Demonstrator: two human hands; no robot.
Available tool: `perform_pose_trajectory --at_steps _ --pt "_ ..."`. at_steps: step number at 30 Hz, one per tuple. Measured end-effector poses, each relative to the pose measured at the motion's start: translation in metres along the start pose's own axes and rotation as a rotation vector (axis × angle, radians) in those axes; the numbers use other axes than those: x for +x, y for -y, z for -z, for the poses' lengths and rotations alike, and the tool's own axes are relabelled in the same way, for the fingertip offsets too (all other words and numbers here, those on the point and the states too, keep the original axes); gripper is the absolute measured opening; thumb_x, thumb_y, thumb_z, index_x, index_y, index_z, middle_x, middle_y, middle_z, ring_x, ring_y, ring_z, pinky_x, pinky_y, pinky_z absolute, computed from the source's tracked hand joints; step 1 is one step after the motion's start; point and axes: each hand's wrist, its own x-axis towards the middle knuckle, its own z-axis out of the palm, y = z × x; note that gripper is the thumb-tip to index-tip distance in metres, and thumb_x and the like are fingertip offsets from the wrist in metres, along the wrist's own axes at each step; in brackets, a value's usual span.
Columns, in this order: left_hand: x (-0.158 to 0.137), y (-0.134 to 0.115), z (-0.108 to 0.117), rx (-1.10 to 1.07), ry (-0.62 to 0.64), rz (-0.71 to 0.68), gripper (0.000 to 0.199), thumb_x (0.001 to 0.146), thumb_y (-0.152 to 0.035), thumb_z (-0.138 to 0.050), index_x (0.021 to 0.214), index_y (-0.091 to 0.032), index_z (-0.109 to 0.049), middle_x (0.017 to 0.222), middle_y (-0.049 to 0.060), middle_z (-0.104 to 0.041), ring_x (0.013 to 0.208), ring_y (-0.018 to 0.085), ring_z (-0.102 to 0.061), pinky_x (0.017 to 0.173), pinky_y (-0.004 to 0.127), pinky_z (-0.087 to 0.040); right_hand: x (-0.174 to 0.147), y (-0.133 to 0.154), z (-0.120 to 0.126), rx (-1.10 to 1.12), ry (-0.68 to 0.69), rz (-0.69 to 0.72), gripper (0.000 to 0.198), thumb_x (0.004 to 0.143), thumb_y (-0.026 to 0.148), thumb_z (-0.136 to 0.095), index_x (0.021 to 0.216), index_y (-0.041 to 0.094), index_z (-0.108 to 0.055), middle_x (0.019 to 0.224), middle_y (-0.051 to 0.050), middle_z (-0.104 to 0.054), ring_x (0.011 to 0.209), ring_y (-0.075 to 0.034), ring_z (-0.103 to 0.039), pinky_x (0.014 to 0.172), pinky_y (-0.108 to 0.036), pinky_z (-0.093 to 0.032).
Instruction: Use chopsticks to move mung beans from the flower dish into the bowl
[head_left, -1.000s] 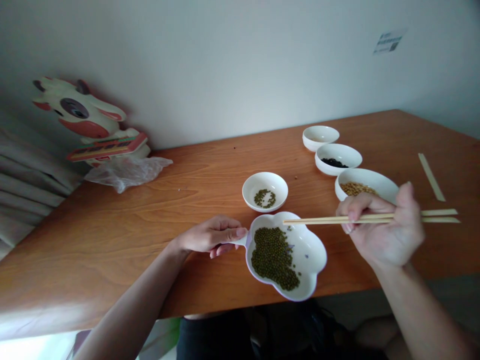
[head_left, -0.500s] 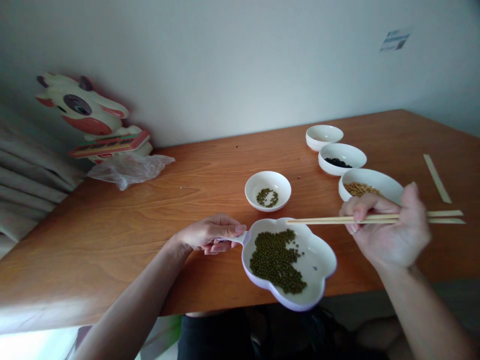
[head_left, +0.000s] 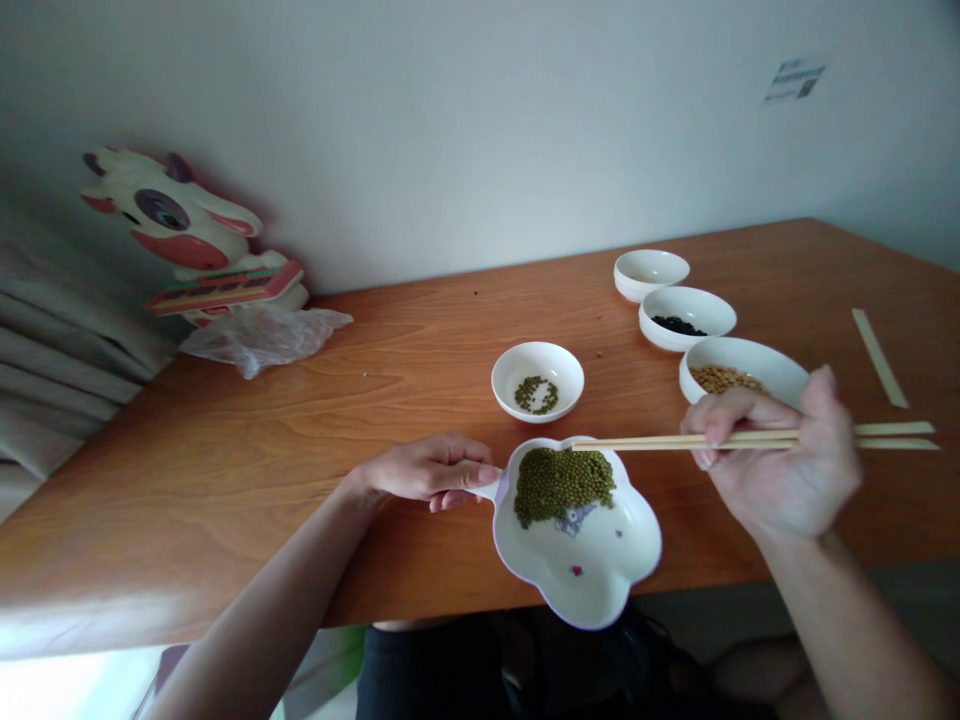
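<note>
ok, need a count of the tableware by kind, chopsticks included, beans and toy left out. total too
Round white bowls: 4
White flower-shaped dish with purple rim and handle: 1
Pale wooden chopsticks: 2
Total: 7

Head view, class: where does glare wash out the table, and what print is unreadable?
In the head view, glare whitens the table at lower left; in the head view, the print on the wall notice is too small to read.
</note>
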Motion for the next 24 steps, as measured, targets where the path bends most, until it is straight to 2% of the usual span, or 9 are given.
perform_pose_trajectory --at_steps 8,17,21,24 --pt "0.002 0.006 0.003 0.041 -0.022 -0.002 0.05 0.105 -0.063 -0.055 0.088 -0.016 -0.058 0.069 -0.004 -0.049 0.051 0.006 -0.044 0.044 0.018 -0.033 0.002 0.001 0.001 0.014 0.03 0.025 0.082 0.106 0.064 -0.022 0.056 0.026 -0.075 0.049 -0.01 -0.052 0.05 -0.023 -0.05 0.051 -0.043 -0.031" --pt "0.001 0.008 0.006 0.057 -0.059 0.029 0.049 0.104 -0.062 -0.058 0.084 -0.017 -0.058 0.067 -0.004 -0.05 0.05 0.006 -0.045 0.043 0.017 -0.033 -0.006 -0.004 0.0 -0.056 0.137 -0.045 0.085 0.106 0.07 -0.022 0.062 0.023 -0.077 0.057 -0.009 -0.059 0.058 -0.021 -0.054 0.054 -0.037 -0.041" --pt "-0.001 0.004 0.005 0.128 -0.086 0.096 0.049 0.102 -0.061 -0.06 0.087 -0.016 -0.064 0.064 -0.003 -0.056 0.051 0.009 -0.053 0.045 0.017 -0.039 -0.008 -0.006 -0.003 -0.096 0.167 -0.063 0.085 0.105 0.073 -0.021 0.065 0.024 -0.078 0.058 -0.007 -0.059 0.059 -0.021 -0.054 0.055 -0.035 -0.042" --pt "-0.001 0.001 0.004 0.229 -0.172 0.083 0.047 0.101 -0.06 -0.062 0.095 -0.015 -0.07 0.072 0.001 -0.066 0.059 0.011 -0.06 0.05 0.019 -0.046 -0.009 -0.006 -0.005 -0.124 0.17 -0.063 0.085 0.104 0.075 -0.021 0.065 0.023 -0.077 0.061 -0.006 -0.061 0.058 -0.019 -0.054 0.055 -0.035 -0.041"
